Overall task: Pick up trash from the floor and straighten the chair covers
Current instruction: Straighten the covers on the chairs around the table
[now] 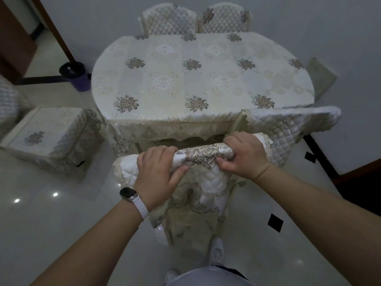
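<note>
A white quilted chair cover (203, 156) with a brown floral patch and lace trim lies over the top of the chair back directly in front of me, at the near side of the table. My left hand (157, 173), with a white-strapped watch on its wrist, grips the cover left of the floral patch. My right hand (242, 156) grips it at the right, thumb tucked under the fold. The cover hangs down the chair back below my hands. No trash shows on the floor.
An oval table (202, 79) under a floral cloth stands beyond the chair. Covered chairs stand at the right (292, 124), the left (49, 137) and two at the far side (195, 19). A dark bin (75, 76) stands on the glossy tiles at the left. My shoe (216, 252) is near the chair's base.
</note>
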Motion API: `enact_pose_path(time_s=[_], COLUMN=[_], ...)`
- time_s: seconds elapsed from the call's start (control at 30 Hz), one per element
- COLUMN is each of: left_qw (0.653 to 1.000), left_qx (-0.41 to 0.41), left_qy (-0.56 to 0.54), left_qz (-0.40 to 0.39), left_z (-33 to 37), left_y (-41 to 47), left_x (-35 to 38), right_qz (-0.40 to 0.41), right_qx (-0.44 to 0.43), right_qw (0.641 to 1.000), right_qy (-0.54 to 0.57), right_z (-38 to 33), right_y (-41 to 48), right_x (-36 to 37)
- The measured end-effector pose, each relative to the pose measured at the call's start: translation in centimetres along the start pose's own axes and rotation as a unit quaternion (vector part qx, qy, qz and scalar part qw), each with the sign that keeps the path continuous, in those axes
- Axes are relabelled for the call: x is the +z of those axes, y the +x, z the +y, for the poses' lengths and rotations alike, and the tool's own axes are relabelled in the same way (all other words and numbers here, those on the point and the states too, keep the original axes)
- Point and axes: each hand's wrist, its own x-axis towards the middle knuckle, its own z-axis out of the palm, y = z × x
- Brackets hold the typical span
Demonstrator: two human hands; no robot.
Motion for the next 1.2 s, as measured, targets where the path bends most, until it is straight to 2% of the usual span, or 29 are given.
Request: enact_pose_path(time_s=[0.17,0.37,0.63,1.2], left_qw=[1.0,1.0,0.999,0.998], left_qx=[0.002,0.0,0.025,0.013], left_qy=[0.011,0.014,-0.001,-0.009], left_qz=[-0.003,0.009,-0.026,-0.068], left_z=[1.2,0.2,-4.3,-6.4], left_y=[-0.3,-0.9,-0.6,0.6], left_x=[1.3,1.6,0.7,2.7], right_qz=[-0.026,-0.013,-0.018,-0.063], right_qx=[-0.007,0.0,0.028,0.01], right_qw=[1.0,1.0,0.999,0.997], right_qy=[0.003,0.001,-0.029,-0.048], right_z=[2.0,1.0,-2.9,-1.6], right_y=[-0.7,-2.2,-2.7,-2.0], right_x=[-0.3,0.5,2.9,5.7])
